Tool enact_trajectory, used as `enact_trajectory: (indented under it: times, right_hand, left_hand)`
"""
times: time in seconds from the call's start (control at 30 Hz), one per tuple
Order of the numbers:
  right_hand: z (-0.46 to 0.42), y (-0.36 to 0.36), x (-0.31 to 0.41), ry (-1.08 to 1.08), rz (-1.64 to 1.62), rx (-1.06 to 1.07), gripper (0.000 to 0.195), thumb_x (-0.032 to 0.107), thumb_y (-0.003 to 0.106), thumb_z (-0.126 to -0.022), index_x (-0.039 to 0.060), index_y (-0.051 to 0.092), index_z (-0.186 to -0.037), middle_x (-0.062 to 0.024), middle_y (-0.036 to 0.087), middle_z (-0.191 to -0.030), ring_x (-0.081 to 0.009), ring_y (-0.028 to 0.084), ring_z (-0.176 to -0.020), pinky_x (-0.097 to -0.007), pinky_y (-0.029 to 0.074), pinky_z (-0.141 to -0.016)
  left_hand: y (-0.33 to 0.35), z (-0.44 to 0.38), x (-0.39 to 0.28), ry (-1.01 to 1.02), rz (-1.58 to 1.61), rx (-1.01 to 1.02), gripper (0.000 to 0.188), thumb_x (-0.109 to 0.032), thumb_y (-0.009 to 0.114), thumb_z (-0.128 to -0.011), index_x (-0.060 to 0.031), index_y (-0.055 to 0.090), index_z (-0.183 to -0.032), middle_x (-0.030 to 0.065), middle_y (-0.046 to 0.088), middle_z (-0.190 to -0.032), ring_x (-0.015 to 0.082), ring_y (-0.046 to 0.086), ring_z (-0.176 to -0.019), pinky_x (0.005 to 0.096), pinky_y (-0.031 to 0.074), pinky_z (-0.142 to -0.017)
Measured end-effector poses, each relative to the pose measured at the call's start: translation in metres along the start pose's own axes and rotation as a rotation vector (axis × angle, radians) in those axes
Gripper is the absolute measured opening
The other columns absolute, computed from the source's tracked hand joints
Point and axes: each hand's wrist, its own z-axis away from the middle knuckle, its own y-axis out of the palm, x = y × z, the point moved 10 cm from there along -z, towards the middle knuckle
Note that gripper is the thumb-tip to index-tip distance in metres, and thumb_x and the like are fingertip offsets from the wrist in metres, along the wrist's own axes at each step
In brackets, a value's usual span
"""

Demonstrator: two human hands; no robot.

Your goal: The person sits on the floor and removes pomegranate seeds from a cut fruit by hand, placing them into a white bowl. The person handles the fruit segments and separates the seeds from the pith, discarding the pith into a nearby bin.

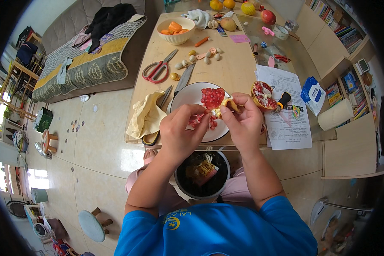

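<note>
Above a white bowl (182, 95) with a dark rim, a chunk of pomegranate with packed red seeds (212, 97) is between both hands. My left hand (185, 128) pinches at its lower left side. My right hand (244, 120) grips the yellowish rind (231, 105) at its right side between thumb and fingers. Loose red seeds (213, 123) lie in the bowl, partly hidden by the left hand. Right of the bowl rests an opened pomegranate piece (263, 95), cut side up, beside printed sheets (288, 128).
Red-handled scissors (156, 71), a knife blade (185, 78) and a crumpled yellowish cloth (146, 116) lie left of the bowl. Behind are small pale egg-shaped things (192, 58) and a cream bowl of orange chunks (176, 37). Below the table edge stands a waste bin (224, 188).
</note>
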Motion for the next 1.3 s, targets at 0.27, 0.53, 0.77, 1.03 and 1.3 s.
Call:
enact_trajectory:
  times: [0.27, 0.53, 0.77, 1.03, 1.3]
  right_hand:
    - [0.001, 0.0, 0.003, -0.033, 0.01, -0.006, 0.027, -0.004, 0.071, -0.085, -0.0035, 0.053, -0.105, -0.0076, 0.058, -0.104, -0.0116, 0.063, -0.096, -0.0247, 0.058, -0.082]
    - [0.001, 0.0, 0.004, -0.049, 0.008, -0.005, 0.026, -0.004, 0.07, -0.086, -0.0035, 0.053, -0.105, -0.0076, 0.058, -0.105, -0.0113, 0.063, -0.096, -0.0249, 0.057, -0.082]
    - [0.0, -0.01, -0.003, -0.007, -0.006, -0.071, 0.026, -0.005, 0.07, -0.086, -0.0035, 0.052, -0.106, -0.0079, 0.057, -0.107, -0.0115, 0.062, -0.097, -0.025, 0.056, -0.083]
    - [0.001, -0.005, -0.004, 0.007, -0.043, -0.024, 0.025, -0.004, 0.07, -0.087, -0.0031, 0.053, -0.106, -0.0065, 0.059, -0.104, -0.01, 0.061, -0.094, -0.0237, 0.055, -0.08]
    - [0.002, -0.003, -0.008, 0.087, -0.069, -0.025, 0.022, 0.001, 0.071, -0.088, -0.0026, 0.056, -0.104, -0.0046, 0.063, -0.098, -0.0069, 0.061, -0.089, -0.0216, 0.053, -0.078]
  left_hand:
    - [0.0, 0.002, 0.003, -0.031, 0.05, -0.042, 0.017, -0.005, 0.08, -0.078, -0.0035, 0.065, -0.086, 0.0086, 0.07, -0.077, 0.0197, 0.071, -0.065, 0.0278, 0.055, -0.057]
    - [0.001, 0.005, 0.012, -0.093, 0.156, -0.063, 0.019, -0.005, 0.081, -0.079, -0.0015, 0.065, -0.088, 0.009, 0.072, -0.081, 0.0171, 0.071, -0.066, 0.0265, 0.056, -0.059]
    - [-0.003, -0.002, 0.012, -0.108, 0.093, 0.056, 0.02, -0.004, 0.08, -0.077, -0.0024, 0.066, -0.092, 0.0108, 0.071, -0.085, 0.0218, 0.071, -0.076, 0.0308, 0.056, -0.065]
    - [-0.006, -0.007, -0.02, 0.213, -0.095, -0.002, 0.027, -0.003, 0.08, -0.073, -0.0061, 0.071, -0.098, 0.0093, 0.067, -0.091, 0.0253, 0.066, -0.076, 0.0332, 0.053, -0.062]
    - [-0.003, 0.001, -0.031, 0.395, -0.216, -0.048, 0.032, -0.001, 0.076, -0.07, -0.006, 0.075, -0.102, 0.0074, 0.066, -0.089, 0.0222, 0.065, -0.074, 0.0316, 0.052, -0.059]
